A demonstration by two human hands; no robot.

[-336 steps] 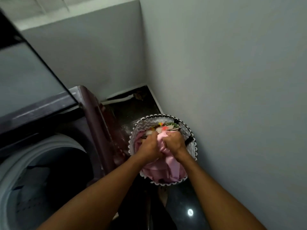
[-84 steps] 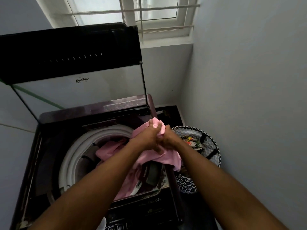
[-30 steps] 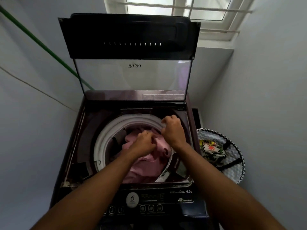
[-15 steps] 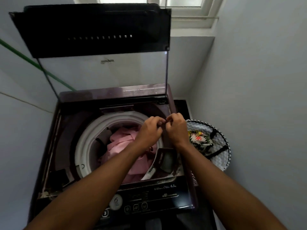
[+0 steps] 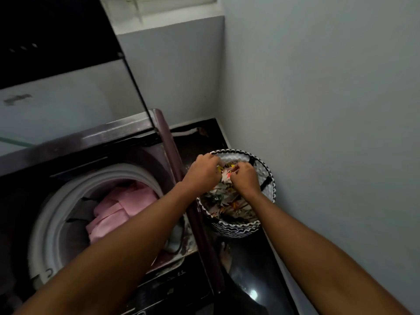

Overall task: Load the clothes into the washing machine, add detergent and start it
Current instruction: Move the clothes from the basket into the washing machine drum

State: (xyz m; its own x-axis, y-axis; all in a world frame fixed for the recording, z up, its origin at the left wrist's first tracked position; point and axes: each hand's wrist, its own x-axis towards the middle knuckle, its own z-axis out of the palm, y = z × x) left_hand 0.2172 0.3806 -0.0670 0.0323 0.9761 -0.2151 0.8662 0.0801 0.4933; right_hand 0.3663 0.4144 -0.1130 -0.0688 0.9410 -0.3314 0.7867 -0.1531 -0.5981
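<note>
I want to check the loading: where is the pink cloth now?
The pink cloth lies inside the washing machine's white round drum, left in the head view, under the left forearm.

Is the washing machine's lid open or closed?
Open. The lid stands tilted up behind the drum, and you can see the pink clothes lying inside.

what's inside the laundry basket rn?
The laundry basket holds a multicoloured printed garment, gripped by left hand and right hand. Anything beneath that garment is covered.
</note>
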